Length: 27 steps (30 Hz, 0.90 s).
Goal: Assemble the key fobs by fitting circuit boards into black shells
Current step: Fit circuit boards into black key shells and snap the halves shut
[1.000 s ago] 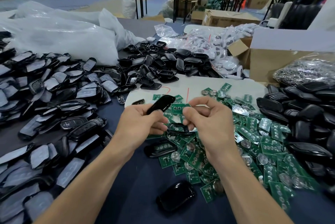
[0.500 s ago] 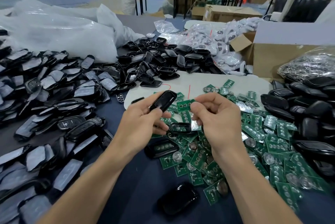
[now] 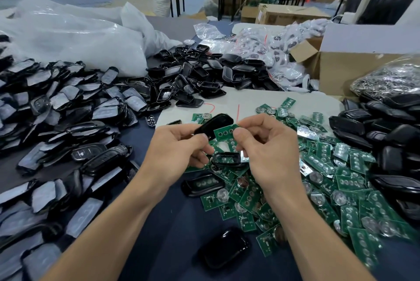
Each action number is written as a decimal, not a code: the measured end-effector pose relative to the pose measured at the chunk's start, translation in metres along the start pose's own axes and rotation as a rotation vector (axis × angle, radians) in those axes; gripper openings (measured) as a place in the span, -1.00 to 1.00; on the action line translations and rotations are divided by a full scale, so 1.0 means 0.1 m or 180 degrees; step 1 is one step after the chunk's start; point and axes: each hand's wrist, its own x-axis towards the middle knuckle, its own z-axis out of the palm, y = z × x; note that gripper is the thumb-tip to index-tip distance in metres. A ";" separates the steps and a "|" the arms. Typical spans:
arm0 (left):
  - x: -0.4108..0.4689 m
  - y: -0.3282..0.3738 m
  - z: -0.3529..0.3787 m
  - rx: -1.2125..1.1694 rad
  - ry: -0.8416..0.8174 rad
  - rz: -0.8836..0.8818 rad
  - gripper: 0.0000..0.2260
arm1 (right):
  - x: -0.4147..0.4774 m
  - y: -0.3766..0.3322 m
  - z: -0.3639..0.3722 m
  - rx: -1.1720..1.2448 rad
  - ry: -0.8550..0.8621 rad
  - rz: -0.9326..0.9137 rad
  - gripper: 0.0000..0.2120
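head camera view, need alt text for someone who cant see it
A person's left hand holds a black shell while the right hand pinches a green circuit board against it. Below lie loose green boards, with heaps of black shells on both sides.

Shell piles (image 3: 68, 108) L & far R; boards (image 3: 322, 189) ctr-R; bags (image 3: 75, 37) behind.

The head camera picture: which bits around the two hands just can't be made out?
- Glossy black plastic shell, head view: its lower end is hidden inside the left hand.
- Green circuit board: the right hand covers its right edge; the markings are too small to read.
- Whether board and shell touch: unclear, they overlap.
- Green boards at lower right: blurred by the wide lens.
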 end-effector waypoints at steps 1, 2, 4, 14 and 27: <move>-0.01 0.01 0.01 -0.0020 -0.0024 -0.0020 -0.73 | 0.00 0.00 0.00 0.0003 0.0008 -0.0019 -0.83; -0.01 0.02 0.01 -0.0030 -0.0047 -0.0036 -0.74 | -0.01 0.00 0.00 0.0007 0.0018 -0.0032 -0.83; -0.02 0.04 0.01 -0.0040 -0.0103 -0.0056 -0.74 | -0.01 -0.01 0.00 -0.0004 0.0018 -0.0021 -0.84; -0.09 0.13 0.04 -0.0058 -0.0343 -0.0168 -0.89 | -0.04 -0.03 0.02 -0.0104 0.0032 0.0076 -0.84; -0.08 0.08 0.02 0.0405 -0.0132 0.0231 -0.75 | -0.12 -0.07 0.11 -0.0504 0.0352 -0.0077 -0.84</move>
